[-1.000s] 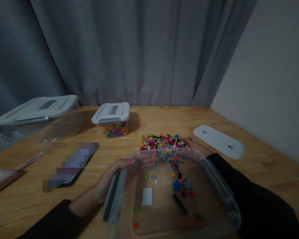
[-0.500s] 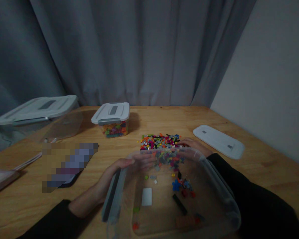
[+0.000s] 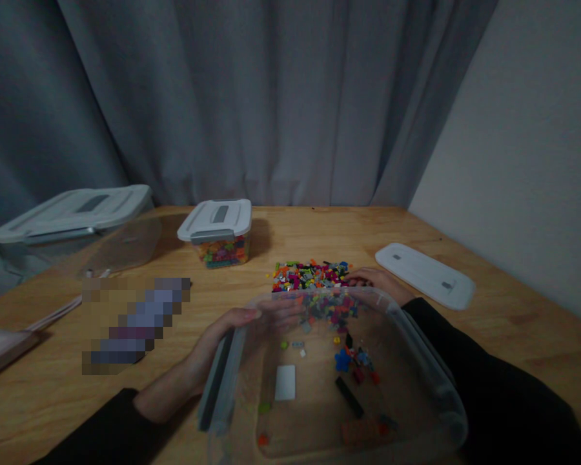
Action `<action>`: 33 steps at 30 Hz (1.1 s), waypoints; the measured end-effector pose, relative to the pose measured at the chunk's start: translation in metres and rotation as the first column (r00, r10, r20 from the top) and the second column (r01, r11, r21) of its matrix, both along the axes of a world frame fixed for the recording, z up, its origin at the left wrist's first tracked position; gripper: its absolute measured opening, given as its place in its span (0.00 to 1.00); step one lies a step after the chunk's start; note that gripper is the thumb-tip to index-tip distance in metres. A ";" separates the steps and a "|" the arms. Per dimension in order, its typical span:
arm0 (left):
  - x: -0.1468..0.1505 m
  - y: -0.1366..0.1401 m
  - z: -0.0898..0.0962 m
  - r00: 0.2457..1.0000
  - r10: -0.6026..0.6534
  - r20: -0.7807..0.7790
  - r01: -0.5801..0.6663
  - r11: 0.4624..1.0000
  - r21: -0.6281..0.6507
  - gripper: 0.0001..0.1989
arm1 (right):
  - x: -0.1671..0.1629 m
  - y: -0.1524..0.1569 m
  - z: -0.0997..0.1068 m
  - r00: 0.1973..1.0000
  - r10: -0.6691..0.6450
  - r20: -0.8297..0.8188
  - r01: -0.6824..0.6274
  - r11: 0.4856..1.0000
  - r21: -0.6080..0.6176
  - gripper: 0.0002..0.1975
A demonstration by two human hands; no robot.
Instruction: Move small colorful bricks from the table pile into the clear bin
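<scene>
A clear plastic box (image 3: 314, 445) is close in front of me, with a few toy bricks and a white plate piece (image 3: 285, 382) inside. Beyond its far wall lies a pile of small mixed-colour toy bricks (image 3: 305, 274), its near part seen through the plastic. My left hand (image 3: 223, 332) is at the box's far left corner, its fingers stretched out behind the clear wall, pointing toward the pile. At the pile's right edge is my right hand (image 3: 380, 282), fingers curled onto the bricks; what they pinch is too small to make out.
A lidded box of bricks (image 3: 220, 248) stands at the back. Left of it is a larger clear box with a white lid (image 3: 82, 206). A blurred-out flat object (image 3: 140, 323) and a pale item with a cable (image 3: 4, 352) lie left. A white lid (image 3: 426, 274) lies right.
The fingers of my right hand have curled in more at the pile's right edge. My left hand and the boxes have stayed in place.
</scene>
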State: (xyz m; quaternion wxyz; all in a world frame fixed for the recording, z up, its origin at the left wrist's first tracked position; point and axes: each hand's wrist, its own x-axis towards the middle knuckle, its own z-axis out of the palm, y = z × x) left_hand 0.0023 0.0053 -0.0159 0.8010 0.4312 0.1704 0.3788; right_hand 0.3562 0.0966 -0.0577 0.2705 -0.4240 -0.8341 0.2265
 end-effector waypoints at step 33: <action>0.000 -0.008 0.024 0.998 -0.022 -0.055 0.023 1.000 0.013 0.23 | -0.003 -0.002 -0.005 0.995 0.031 0.094 -0.042 0.992 0.119 0.16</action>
